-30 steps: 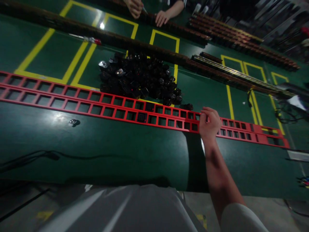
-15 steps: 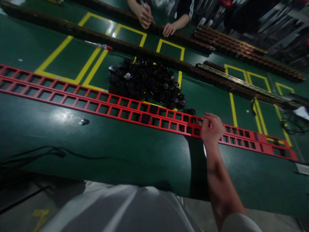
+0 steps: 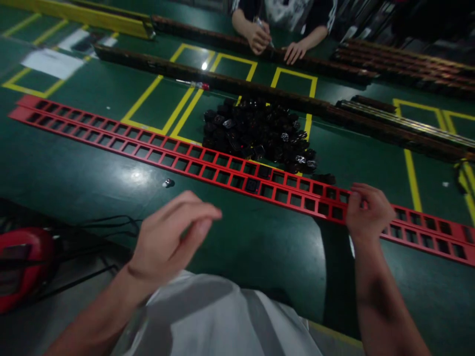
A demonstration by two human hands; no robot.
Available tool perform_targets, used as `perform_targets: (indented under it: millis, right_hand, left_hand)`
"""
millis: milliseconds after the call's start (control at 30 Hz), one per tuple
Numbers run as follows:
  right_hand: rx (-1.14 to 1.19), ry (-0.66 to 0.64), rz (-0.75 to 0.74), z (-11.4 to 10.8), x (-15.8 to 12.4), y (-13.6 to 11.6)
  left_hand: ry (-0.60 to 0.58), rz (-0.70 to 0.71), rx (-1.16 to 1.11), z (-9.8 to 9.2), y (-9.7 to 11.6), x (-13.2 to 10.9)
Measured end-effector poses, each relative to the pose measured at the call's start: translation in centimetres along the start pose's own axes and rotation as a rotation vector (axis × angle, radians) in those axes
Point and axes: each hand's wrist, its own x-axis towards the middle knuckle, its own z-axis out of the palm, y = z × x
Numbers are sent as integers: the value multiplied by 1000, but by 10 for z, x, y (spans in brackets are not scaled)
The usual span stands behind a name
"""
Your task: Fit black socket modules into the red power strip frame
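Two red strips (image 3: 148, 147) lie side by side across the green table (image 3: 74, 168), each a long row of square openings. By my reading the filling has barely begun. One opening in the near strip holds a black insert (image 3: 252, 185), and one in the far strip looks filled as well (image 3: 264, 171). Every other opening in view shows bare table through it. That leaves dozens open, running out of the picture on the right.

The right hand (image 3: 369, 210) rests on the strips to the right of the filled openings. Its fingers are curled together and pinched down on the red metal. Whether a small part sits under the fingertips I cannot tell, because the hand covers that spot. The left hand (image 3: 174, 237) is raised over the table's near edge and touches nothing. Its fingers are loosely together and gently bent, with the thumb apart, and it is blurred.

Counted:
- two red strips and two filled openings
- one heap of black parts (image 3: 260, 133) just behind the strips, far too many to number
- one loose black part (image 3: 324, 178) beside the heap
- one small silver piece (image 3: 168, 183) on the table near the strips
- one red-handled tool (image 3: 193, 84) farther back
- several long dark bars (image 3: 260, 91) across the far side
- two hands of another person (image 3: 259, 37), one holding a thin tool
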Motion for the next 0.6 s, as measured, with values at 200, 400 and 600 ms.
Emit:
perform_targets:
  millis: [200, 400, 600]
  right_hand:
    - [-32, -40, 30, 1, -1, 3]
    - [-7, -44, 31, -2, -1, 1]
    - [4, -56, 86, -2, -4, 4]
  left_hand:
    - [-55, -227, 634, 7, -119, 27]
    - [-277, -348, 610, 13, -163, 29]
    - [-129, -204, 355, -4, -101, 22]
